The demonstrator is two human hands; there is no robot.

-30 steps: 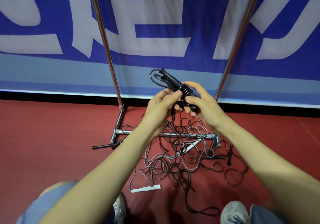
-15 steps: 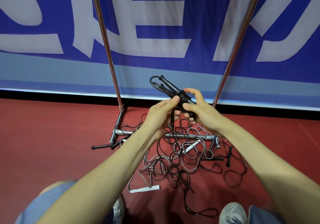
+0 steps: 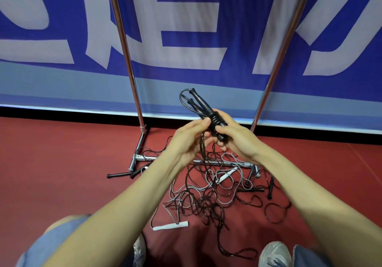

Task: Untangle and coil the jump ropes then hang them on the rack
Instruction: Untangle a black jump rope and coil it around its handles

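1. Red floor [image 3: 62,163], smooth, with a faint seam line at far right.
2. Rack base [image 3: 144,157] sits on it: a chrome crossbar between two short feet, and both uprights rise from it.
3. Tangle of jump ropes [image 3: 206,200] lies in front of the crossbar and partly over it, black and grey cords interlooped.
4. White handle [image 3: 170,225] lies flat at the near-left edge of the tangle. Second white handle [image 3: 226,176] is inside it, just beside the crossbar.
5. Black handle [image 3: 118,175] lies by the left foot. Another black handle [image 3: 269,188] lies by the right foot.
6. One black cord loop [image 3: 237,252] trails towards the near edge.
7. Left shoe [image 3: 139,248] and right shoe [image 3: 275,254] are planted at the near edge, either side of that loop.
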